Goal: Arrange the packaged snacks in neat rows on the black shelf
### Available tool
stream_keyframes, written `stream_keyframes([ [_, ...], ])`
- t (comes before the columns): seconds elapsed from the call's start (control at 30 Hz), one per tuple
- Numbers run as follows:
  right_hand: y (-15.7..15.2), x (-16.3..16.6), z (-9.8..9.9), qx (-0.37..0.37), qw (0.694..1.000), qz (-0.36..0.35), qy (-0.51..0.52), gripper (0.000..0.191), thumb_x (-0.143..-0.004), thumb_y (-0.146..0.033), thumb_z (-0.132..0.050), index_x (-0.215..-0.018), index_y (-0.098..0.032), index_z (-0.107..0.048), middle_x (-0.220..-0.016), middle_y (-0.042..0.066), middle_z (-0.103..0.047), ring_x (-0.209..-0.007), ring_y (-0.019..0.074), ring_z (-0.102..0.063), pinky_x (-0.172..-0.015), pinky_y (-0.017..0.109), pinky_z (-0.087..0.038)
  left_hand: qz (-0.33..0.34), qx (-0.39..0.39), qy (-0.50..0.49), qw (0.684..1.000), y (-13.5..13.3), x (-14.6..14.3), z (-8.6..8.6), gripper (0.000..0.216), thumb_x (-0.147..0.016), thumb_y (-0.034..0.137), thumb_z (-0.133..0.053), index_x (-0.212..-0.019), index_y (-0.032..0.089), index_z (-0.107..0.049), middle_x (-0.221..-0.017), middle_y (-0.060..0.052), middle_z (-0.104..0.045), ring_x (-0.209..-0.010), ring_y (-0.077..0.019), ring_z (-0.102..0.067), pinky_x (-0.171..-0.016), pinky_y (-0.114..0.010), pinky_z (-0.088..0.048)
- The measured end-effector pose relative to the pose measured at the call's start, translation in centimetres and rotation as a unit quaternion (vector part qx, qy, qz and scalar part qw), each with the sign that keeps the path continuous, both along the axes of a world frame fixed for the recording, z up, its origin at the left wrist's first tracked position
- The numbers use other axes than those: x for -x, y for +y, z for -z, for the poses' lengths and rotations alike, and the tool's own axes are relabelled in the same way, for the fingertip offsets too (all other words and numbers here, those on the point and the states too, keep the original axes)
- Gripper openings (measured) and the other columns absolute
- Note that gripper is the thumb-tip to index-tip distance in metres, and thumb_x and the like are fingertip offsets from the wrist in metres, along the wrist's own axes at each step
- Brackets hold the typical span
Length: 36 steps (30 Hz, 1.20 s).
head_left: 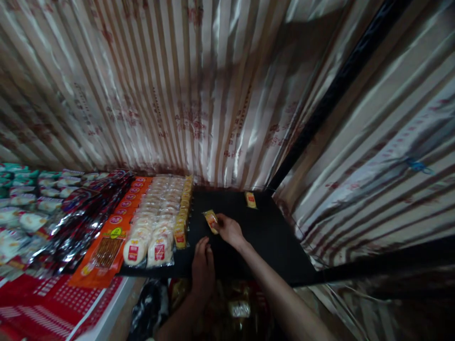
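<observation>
My right hand point(229, 230) pinches a small yellow-wrapped snack pack point(211, 220) with a red label, over the black shelf point(270, 241). My left hand point(204, 265) is at the shelf's front edge, fingers stretched forward, with nothing visible in it. Just left of it stands a row of similar yellow snack packs point(180, 232). One more yellow pack point(250, 200) lies by itself near the back right corner. Beside the yellow row run two rows of round, pale crackers point(159, 248) in clear wrappers.
Orange snack bags point(113, 241), dark shiny packets point(76, 222) and white packets point(33, 220) fill the left. A red crate point(46, 303) stands below. Striped sheeting point(199, 94) hangs behind, and a black post point(330, 97) rises at the right corner.
</observation>
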State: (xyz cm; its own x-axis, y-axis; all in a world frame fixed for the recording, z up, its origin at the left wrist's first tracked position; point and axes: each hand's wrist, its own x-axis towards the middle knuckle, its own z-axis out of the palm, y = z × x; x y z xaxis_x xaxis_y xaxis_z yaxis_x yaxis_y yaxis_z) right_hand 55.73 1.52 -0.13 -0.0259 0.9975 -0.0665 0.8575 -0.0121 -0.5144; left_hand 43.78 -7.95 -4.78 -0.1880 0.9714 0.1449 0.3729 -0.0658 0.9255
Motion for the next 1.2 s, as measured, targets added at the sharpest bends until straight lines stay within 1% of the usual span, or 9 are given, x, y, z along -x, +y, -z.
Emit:
stream_keyframes([
  [0.2,-5.8,4.4,1.6,-0.012,0.981,0.003,0.193,0.024,-0.076,-0.030,-0.056,-0.097,-0.024,-0.064,-0.080,-0.001,-0.070,-0.065,0.0137,-0.061,-0.060,0.022,-0.045,-0.052,-0.060,0.022,0.997,-2.9,1.8,-0.3,0.033,-0.088,0.025,-0.033,-0.113,0.017,-0.054,-0.121,-0.012,-0.054,-0.115,-0.0190,-0.050,-0.100,-0.041,-0.042],
  [0.3,-7.5,6.4,1.9,-0.035,0.968,0.002,0.249,0.023,-0.076,-0.031,-0.054,-0.095,-0.023,-0.064,-0.080,-0.001,-0.069,-0.062,0.0129,-0.060,-0.060,0.023,-0.046,-0.077,-0.061,0.034,0.995,-4.1,3.3,-0.3,0.033,-0.088,0.025,-0.033,-0.112,0.018,-0.054,-0.123,-0.012,-0.053,-0.116,-0.0194,-0.049,-0.101,-0.042,-0.041],
  [0.37,-8.2,7.7,1.9,-0.039,0.964,0.000,0.262,0.023,-0.077,-0.031,-0.053,-0.095,-0.023,-0.063,-0.080,-0.001,-0.069,-0.063,0.0131,-0.060,-0.062,0.023,-0.048,-0.083,-0.055,0.040,0.994,-4.6,4.3,-0.6,0.033,-0.088,0.025,-0.034,-0.113,0.017,-0.053,-0.124,-0.012,-0.052,-0.117,-0.0200,-0.048,-0.102,-0.043,-0.040],
  [0.53,-8.4,10.4,1.7,-0.079,0.969,0.020,0.232,0.027,-0.075,-0.028,-0.055,-0.100,-0.022,-0.064,-0.092,0.003,-0.064,-0.071,0.0144,-0.061,-0.070,0.025,-0.049,-0.094,-0.053,0.047,0.993,-4.6,6.4,-1.4,0.033,-0.086,0.023,-0.035,-0.112,0.015,-0.053,-0.122,-0.012,-0.052,-0.117,-0.0218,-0.048,-0.102,-0.045,-0.039],
  [0.7,-8.0,11.6,1.9,-0.087,0.970,0.030,0.227,0.027,-0.077,-0.027,-0.054,-0.101,-0.020,-0.063,-0.087,0.004,-0.061,-0.070,0.0145,-0.061,-0.068,0.025,-0.050,-0.092,-0.056,0.043,0.993,-3.9,7.2,-1.5,0.034,-0.083,0.019,-0.035,-0.110,0.014,-0.055,-0.121,-0.012,-0.054,-0.118,-0.0217,-0.047,-0.105,-0.045,-0.035],
  [0.87,-8.3,11.6,3.0,-0.105,0.966,0.035,0.233,0.028,-0.078,-0.029,-0.051,-0.104,-0.020,-0.059,-0.090,0.005,-0.060,-0.071,0.0152,-0.060,-0.070,0.028,-0.051,-0.075,-0.049,0.064,0.994,-3.6,7.6,-0.7,0.035,-0.083,0.018,-0.033,-0.108,0.012,-0.058,-0.122,-0.014,-0.054,-0.118,-0.0230,-0.048,-0.105,-0.048,-0.035],
  [0.97,-8.4,11.5,3.7,-0.121,0.961,0.055,0.241,0.035,-0.078,-0.030,-0.051,-0.110,-0.017,-0.057,-0.098,0.009,-0.060,-0.075,0.0172,-0.061,-0.073,0.030,-0.051,-0.060,-0.054,0.087,0.993,-3.9,7.8,-0.1,0.038,-0.086,0.020,-0.030,-0.112,0.011,-0.056,-0.125,-0.015,-0.052,-0.121,-0.0229,-0.045,-0.105,-0.048,-0.035],
  [1.03,-8.3,11.5,4.1,-0.117,0.959,0.060,0.251,0.040,-0.077,-0.030,-0.051,-0.114,-0.016,-0.055,-0.102,0.010,-0.060,-0.078,0.0181,-0.061,-0.071,0.030,-0.052,-0.055,-0.058,0.103,0.991,-4.1,7.8,0.5,0.039,-0.087,0.022,-0.030,-0.116,0.011,-0.054,-0.129,-0.015,-0.050,-0.123,-0.0229,-0.043,-0.106,-0.047,-0.034],
  [1.2,-8.1,11.9,4.6,-0.109,0.948,0.056,0.293,0.041,-0.078,-0.029,-0.048,-0.117,-0.017,-0.055,-0.099,0.009,-0.062,-0.082,0.0183,-0.062,-0.070,0.028,-0.053,-0.060,-0.074,0.130,0.987,-3.9,7.7,1.8,0.040,-0.090,0.023,-0.028,-0.120,0.013,-0.052,-0.135,-0.015,-0.044,-0.129,-0.0227,-0.037,-0.106,-0.047,-0.033],
])
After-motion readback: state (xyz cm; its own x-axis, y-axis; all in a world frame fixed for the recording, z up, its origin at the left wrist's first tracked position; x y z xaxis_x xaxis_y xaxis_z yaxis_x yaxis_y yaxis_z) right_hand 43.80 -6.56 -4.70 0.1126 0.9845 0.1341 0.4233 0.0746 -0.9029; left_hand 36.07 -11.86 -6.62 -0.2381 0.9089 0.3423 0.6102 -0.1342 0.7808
